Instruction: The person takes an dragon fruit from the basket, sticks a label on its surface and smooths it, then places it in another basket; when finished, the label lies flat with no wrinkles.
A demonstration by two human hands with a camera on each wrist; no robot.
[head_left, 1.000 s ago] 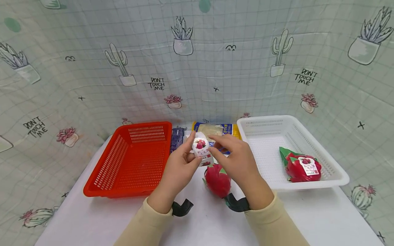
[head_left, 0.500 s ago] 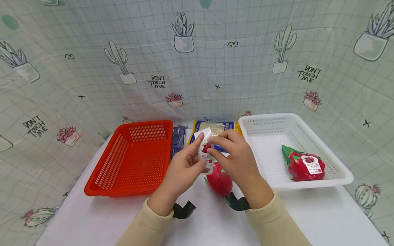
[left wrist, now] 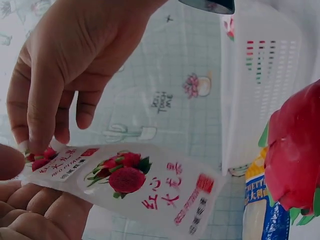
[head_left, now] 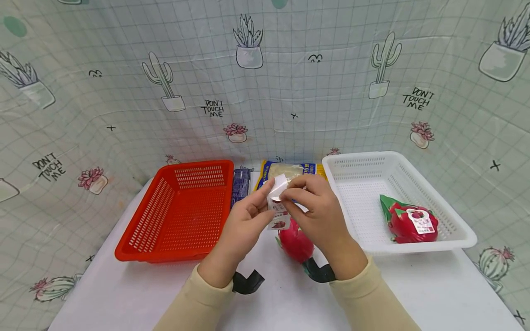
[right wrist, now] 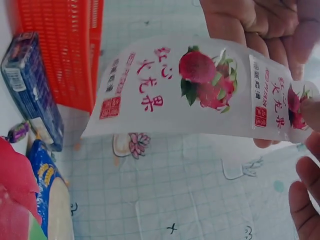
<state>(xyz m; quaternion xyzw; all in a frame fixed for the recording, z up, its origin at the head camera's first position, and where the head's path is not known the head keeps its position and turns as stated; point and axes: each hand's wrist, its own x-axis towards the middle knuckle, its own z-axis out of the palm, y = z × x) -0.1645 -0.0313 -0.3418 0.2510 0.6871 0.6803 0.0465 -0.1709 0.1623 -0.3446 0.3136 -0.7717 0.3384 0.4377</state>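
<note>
A white strip of stickers (head_left: 279,223) printed with dragon fruit pictures and red lettering is held up between both hands. My left hand (head_left: 240,225) grips the strip by its left side between thumb and fingers. With thumb and forefinger, my right hand (head_left: 320,218) pinches a label on it, whose upper part is folded over and shows plain white. In the right wrist view the lower strip (right wrist: 210,95) hangs free, slightly curved. Below the hands a red dragon fruit (head_left: 295,242) with green tips sits on the table, partly hidden by the right hand.
A red basket (head_left: 186,220) stands left. In the white basket (head_left: 352,225) at right lies a dragon fruit (head_left: 410,225) bearing a label. Behind the hands are a dark blue box (head_left: 240,184) and a blue-and-yellow food packet (head_left: 265,170), before a patterned curtain (head_left: 269,101).
The strip has turned and its upper part has bent over, covering the picture with a white face. My right fingers have shifted slightly along it. The head view has tilted a little.
</note>
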